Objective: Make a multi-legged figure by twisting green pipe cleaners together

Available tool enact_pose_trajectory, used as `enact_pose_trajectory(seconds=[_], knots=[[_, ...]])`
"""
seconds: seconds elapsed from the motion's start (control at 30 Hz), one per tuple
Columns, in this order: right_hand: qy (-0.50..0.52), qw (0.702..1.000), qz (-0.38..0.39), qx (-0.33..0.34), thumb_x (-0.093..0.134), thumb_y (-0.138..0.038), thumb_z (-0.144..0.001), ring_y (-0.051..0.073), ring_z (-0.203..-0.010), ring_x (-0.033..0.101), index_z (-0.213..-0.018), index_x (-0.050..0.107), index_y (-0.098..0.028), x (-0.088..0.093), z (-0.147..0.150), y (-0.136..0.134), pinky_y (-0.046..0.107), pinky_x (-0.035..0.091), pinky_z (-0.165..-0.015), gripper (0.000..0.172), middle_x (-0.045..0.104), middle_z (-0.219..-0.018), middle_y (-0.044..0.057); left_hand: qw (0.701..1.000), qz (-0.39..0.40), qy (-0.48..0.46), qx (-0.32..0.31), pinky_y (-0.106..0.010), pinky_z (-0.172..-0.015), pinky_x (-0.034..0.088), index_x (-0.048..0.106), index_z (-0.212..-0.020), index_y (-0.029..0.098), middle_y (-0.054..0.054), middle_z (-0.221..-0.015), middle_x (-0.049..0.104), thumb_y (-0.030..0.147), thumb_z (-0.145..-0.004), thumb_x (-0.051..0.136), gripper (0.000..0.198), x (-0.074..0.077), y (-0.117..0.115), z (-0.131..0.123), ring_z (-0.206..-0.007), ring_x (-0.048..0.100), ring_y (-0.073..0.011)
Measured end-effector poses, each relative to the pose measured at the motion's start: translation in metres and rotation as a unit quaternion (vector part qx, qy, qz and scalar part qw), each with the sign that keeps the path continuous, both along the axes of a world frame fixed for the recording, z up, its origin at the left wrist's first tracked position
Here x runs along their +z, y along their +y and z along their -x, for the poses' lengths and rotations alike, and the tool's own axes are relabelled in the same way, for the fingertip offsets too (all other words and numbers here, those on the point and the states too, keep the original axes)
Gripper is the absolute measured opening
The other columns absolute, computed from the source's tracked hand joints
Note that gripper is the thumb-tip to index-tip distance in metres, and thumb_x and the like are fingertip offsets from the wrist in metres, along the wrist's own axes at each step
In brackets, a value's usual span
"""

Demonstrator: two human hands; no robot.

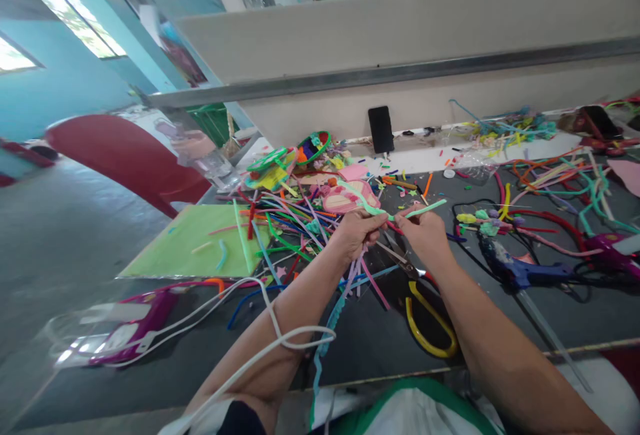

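Observation:
Between my two hands runs a mint-green pipe cleaner point(367, 204), held above the middle of the table. My left hand point(356, 232) pinches it between thumb and fingers, and the far part of the strip angles up and left. Close beside it, my right hand point(425, 234) pinches the same pipe cleaner, its other end sticking out to the right. Below the hands lie scissors with yellow handles point(425, 332). A pile of coloured pipe cleaners point(285, 228) spreads left of my left hand, and a pink fuzzy piece point(350, 196) lies just behind it.
A blue glue gun point(520, 268) with a cord lies at right. A green sheet point(185, 242) and a purple packaged device point(145, 328) are at left. A white cable point(280, 338) crosses my left forearm. A black phone point(381, 130) leans on the back panel.

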State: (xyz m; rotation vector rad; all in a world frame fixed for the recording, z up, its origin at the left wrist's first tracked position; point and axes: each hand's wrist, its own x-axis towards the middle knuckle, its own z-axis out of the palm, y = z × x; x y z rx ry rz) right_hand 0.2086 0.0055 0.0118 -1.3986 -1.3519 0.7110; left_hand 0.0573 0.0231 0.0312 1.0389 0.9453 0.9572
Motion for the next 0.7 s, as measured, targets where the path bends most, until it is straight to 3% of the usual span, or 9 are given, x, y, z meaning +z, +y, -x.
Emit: enact_pose_trajectory(seconds=[0.3,0.53,0.7], knots=[[0.024,0.999,0.018,0.044,0.063,-0.037,-0.071,0.019,-0.068,0.064,-0.077,0.068,-0.019,0.0022,-0.0084,0.0034,0.029,0.046,-0.063,0.02,0.071,-0.073,0.003,1.0,0.003,0.008,0.021,-0.016,-0.032,0.02,0.056,-0.058,0.01,0.004,-0.043,0.045,0.037,-0.061,0.078,0.035,-0.0009,0.0017,0.0013,-0.033,0.036,-0.0026],[-0.019,0.998,0.033,0.059,0.061,-0.038,-0.073,0.018,-0.068,0.062,-0.077,0.073,-0.017,0.0004,-0.0091,0.0037,0.027,0.042,-0.06,0.025,0.071,-0.071,0.004,1.0,-0.006,0.02,0.019,-0.017,-0.033,0.018,0.054,-0.059,0.012,0.006,-0.037,0.04,0.038,-0.063,0.077,0.035,-0.0026,0.0013,0.0022,-0.031,0.032,-0.0025],[0.109,0.989,0.061,0.078,0.065,-0.036,-0.068,0.016,-0.063,0.059,-0.072,0.071,-0.016,0.0013,-0.0064,0.003,0.027,0.041,-0.06,0.022,0.068,-0.065,0.002,0.999,-0.038,0.028,0.028,-0.017,-0.034,0.02,0.055,-0.058,0.011,0.005,-0.039,0.042,0.039,-0.065,0.075,0.035,-0.0059,0.0005,0.0007,-0.032,0.033,-0.0026]])
